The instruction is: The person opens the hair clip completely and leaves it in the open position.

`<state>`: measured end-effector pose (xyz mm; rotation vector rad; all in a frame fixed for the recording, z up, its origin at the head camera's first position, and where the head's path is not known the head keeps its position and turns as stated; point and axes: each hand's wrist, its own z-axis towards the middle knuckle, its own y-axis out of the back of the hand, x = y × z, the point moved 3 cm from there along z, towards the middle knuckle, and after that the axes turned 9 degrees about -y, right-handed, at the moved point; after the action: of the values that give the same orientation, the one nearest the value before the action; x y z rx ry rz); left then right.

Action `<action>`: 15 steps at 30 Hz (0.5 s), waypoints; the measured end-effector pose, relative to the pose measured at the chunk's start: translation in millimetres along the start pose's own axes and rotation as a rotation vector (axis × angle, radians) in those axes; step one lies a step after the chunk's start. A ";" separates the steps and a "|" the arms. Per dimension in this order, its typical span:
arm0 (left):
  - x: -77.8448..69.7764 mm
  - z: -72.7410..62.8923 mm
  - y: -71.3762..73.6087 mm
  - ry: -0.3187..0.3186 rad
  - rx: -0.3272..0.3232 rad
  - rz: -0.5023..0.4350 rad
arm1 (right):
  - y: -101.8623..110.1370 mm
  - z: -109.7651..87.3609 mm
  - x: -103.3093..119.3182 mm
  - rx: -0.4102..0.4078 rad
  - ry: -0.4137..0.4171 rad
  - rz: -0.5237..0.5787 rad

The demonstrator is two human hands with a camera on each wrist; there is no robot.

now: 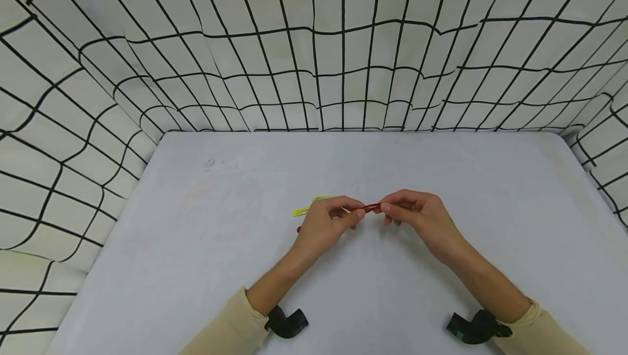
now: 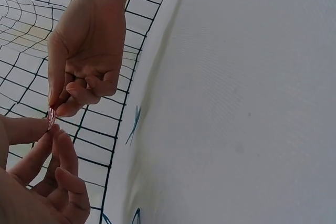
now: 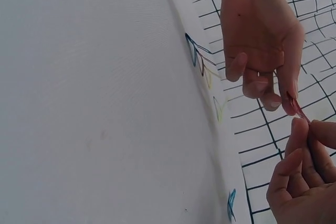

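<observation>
A slim, glossy red piece point(image 1: 371, 208) spans the short gap between my two hands over the white table. My left hand point(image 1: 324, 227) pinches one end of it between thumb and fingertips. The other end is pinched by my right hand point(image 1: 424, 218) in the same way. Both wrist views show the red piece point(image 2: 51, 118) between the fingertips, which cover its ends, so I cannot tell its exact kind. Just beyond my left hand lie a yellow strip point(image 1: 301, 211) and a yellow-green one point(image 1: 321, 197), partly hidden. A red tip point(image 1: 299, 229) pokes out beside that hand.
The white tabletop point(image 1: 196, 268) reaches out on all sides of the hands. Black netting point(image 1: 343, 33) over pale panels walls it in at the back, left and right. Thin coloured loops point(image 3: 202, 59) show along a white edge in the right wrist view.
</observation>
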<state>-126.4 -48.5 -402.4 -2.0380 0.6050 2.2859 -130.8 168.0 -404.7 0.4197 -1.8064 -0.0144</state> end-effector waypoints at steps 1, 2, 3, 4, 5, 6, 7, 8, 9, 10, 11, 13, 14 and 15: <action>-0.3 0.0 0.1 -0.008 -0.010 -0.005 | -0.1 0.1 0.2 -0.007 -0.005 -0.004; -0.9 -0.2 0.2 -0.018 -0.020 -0.005 | -0.2 0.1 0.5 -0.013 -0.007 -0.004; -1.5 -0.2 0.3 -0.028 -0.029 -0.001 | -0.4 0.2 0.6 -0.017 -0.011 -0.006; -2.2 -0.3 0.3 -0.040 -0.034 0.000 | -0.6 0.2 0.8 -0.020 -0.013 -0.008; -2.7 -0.4 0.3 -0.050 -0.039 0.005 | -0.8 0.2 0.8 -0.021 -0.015 -0.008; -3.0 -0.5 0.3 -0.056 -0.043 0.010 | -0.9 0.1 0.8 -0.022 -0.017 -0.009; -3.5 -0.6 0.2 -0.060 -0.044 0.021 | -0.9 -0.1 0.8 -0.024 -0.018 -0.011; -3.9 -0.7 0.1 -0.065 -0.045 0.035 | -0.8 -0.3 0.9 -0.024 -0.019 -0.011; -4.0 -0.8 0.0 -0.066 -0.045 0.041 | -0.8 -0.5 0.9 -0.025 -0.020 -0.010; -4.2 -0.9 0.0 -0.068 -0.044 0.047 | -0.8 -0.6 0.9 -0.025 -0.020 -0.007; -4.3 -1.0 0.0 -0.068 -0.043 0.055 | -0.9 -0.6 0.9 -0.022 -0.017 -0.002; -4.8 -1.1 0.1 -0.070 -0.039 0.064 | -0.9 -0.7 0.9 -0.022 -0.016 -0.001; -4.9 -1.2 0.1 -0.069 -0.035 0.066 | -0.9 -0.7 0.9 -0.021 -0.016 0.000; -5.0 -1.4 0.3 -0.067 -0.030 0.065 | -0.9 -0.7 0.8 -0.022 -0.016 0.000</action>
<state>-124.4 -48.0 -397.6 -1.9738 0.6457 2.4031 -130.0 167.0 -403.9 0.4049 -1.8201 -0.0380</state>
